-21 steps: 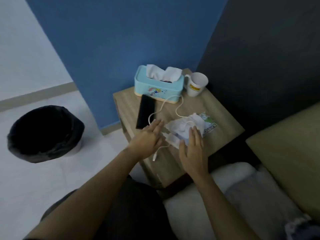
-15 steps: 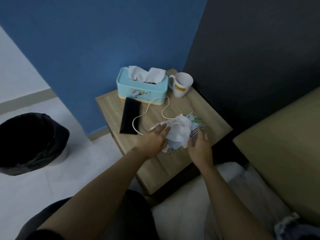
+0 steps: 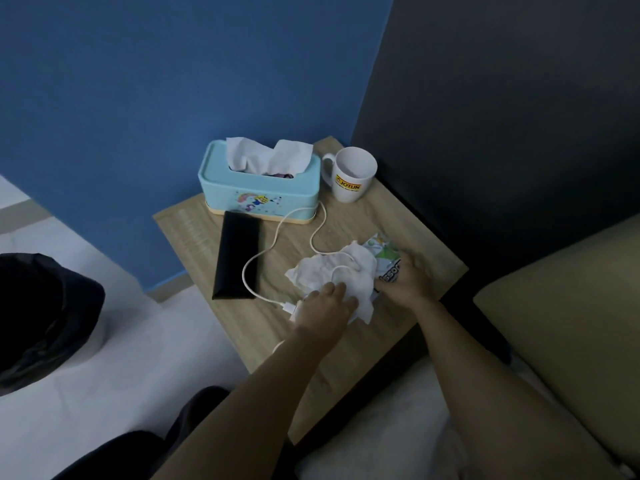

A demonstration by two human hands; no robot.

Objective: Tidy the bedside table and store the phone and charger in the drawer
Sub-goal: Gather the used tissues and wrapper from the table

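Observation:
A black phone [image 3: 236, 258] lies flat on the wooden bedside table [image 3: 426, 244], left of centre. A white charger cable [image 3: 277, 233] loops from the tissue box across the table and over a pile of crumpled white tissue [image 3: 332, 275]. My left hand [image 3: 323, 306] rests on the near edge of that tissue, fingers bent over it and the cable end. My right hand [image 3: 407, 278] grips a printed wrapper [image 3: 384, 254] at the tissue's right side. The drawer is not visible.
A light blue tissue box [image 3: 259, 192] and a white mug [image 3: 351, 176] stand at the table's back edge against the blue wall. A black-lined bin [image 3: 41, 317] sits on the floor to the left. A bed with a tan pillow [image 3: 568, 341] lies to the right.
Both hands have closed in on the tissue pile, the left one onto its near edge, the right one onto the wrapper. The view has shifted left and closer to the table.

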